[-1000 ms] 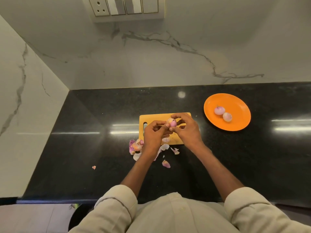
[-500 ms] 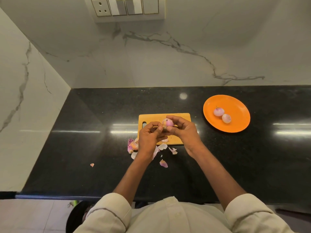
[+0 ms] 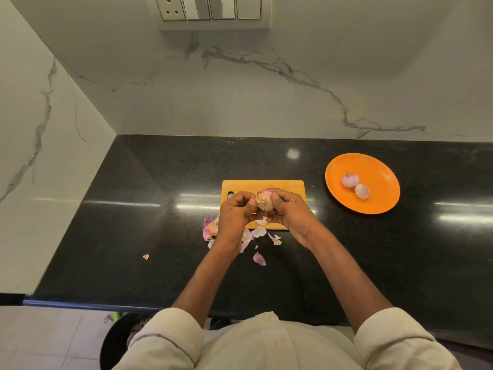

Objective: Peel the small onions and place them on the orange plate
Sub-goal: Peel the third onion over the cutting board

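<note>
Both hands were up over the yellow cutting board (image 3: pixel 288 186), curled round one small onion (image 3: pixel 265 202) between them: left hand (image 3: pixel 236 214) pinching it with the thumb against its side, right hand (image 3: pixel 289 209) gripping it from the other side. The orange plate (image 3: pixel 378 201) off to the right had two peeled onions (image 3: pixel 356 185) in it, touching. The held onion was still mostly tan-skinned, pink on top.

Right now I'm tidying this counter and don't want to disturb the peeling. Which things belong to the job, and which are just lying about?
Belongs to the job:
onion in hand, held by left hand and right hand
orange plate
two peeled onions on it

Just lying about:
cutting board
loose skins on the counter
switch panel
</note>
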The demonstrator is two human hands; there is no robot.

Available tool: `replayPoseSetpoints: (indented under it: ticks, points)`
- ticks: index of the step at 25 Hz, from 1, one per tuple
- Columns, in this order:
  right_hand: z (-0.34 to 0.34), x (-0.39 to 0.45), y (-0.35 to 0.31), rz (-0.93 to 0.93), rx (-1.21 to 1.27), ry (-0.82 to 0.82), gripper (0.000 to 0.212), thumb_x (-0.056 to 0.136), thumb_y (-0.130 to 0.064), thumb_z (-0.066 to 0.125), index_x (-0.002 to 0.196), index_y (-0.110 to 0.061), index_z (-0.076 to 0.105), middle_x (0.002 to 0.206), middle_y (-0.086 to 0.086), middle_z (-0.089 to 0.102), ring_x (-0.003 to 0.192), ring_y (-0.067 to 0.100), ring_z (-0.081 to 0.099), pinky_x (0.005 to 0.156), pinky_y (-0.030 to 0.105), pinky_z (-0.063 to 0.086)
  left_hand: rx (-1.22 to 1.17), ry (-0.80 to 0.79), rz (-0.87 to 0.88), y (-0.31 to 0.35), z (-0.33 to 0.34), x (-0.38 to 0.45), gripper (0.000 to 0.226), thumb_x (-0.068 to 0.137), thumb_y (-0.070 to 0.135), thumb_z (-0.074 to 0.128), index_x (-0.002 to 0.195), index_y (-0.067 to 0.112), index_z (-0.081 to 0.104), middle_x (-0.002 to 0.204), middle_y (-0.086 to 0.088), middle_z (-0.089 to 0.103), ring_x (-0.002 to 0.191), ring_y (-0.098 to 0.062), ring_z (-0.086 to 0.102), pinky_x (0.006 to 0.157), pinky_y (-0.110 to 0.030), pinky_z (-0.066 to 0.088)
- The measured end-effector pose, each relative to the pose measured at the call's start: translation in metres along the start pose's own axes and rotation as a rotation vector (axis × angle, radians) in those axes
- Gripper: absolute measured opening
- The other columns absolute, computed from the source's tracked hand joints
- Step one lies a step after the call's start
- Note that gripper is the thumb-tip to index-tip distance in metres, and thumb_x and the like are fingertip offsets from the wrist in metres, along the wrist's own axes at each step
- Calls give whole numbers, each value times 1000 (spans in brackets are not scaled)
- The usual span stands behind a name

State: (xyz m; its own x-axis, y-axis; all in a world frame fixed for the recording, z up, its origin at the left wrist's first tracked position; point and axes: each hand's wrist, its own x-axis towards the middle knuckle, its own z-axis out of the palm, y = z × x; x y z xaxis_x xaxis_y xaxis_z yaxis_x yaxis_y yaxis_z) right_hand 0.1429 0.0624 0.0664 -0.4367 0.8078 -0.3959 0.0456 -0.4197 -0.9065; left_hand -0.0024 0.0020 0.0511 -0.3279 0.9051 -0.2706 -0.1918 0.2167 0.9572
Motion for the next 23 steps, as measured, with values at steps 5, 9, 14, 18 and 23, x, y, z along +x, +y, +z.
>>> replayPoseSetpoints:
  ticks: [5,9,14,18,23]
  points:
    - [-3,-3,2,56,144,21,32,113,-15,43,125,-10,72,114,17,74,97,29,68,77,35,58,-90,-58,-21,-1,-3,-1,18,111,14,54,103,5,67,91,-5,75,90,-22,76,89,-39,64]
    - [-4,-3,3,64,131,56,31,112,-16,46,129,-18,72,118,15,75,100,29,72,79,37,58,14,-30,33,-4,-1,-4,28,103,26,72,123,8,64,117,-14,74,103,-29,77,92,-42,65]
    - [-3,-6,2,76,169,34,33,112,-19,45,129,-20,73,118,12,73,94,25,68,78,36,56,106,66,97,-3,3,-3,10,106,10,64,100,9,72,94,-8,76,85,-23,76,86,-39,66]
    - [-4,-5,3,115,340,0,36,112,-13,39,131,-11,69,108,17,69,78,19,63,71,32,57,-263,54,-125,-4,4,-2,18,111,7,53,100,7,66,84,-7,74,78,-18,73,83,-38,64]
    - [-11,-5,1,154,574,-10,34,108,-13,46,137,-7,64,105,21,72,78,19,63,71,30,59,-395,79,-188,-11,-9,1,14,109,1,55,98,8,61,84,-9,66,75,-17,71,78,-35,64]
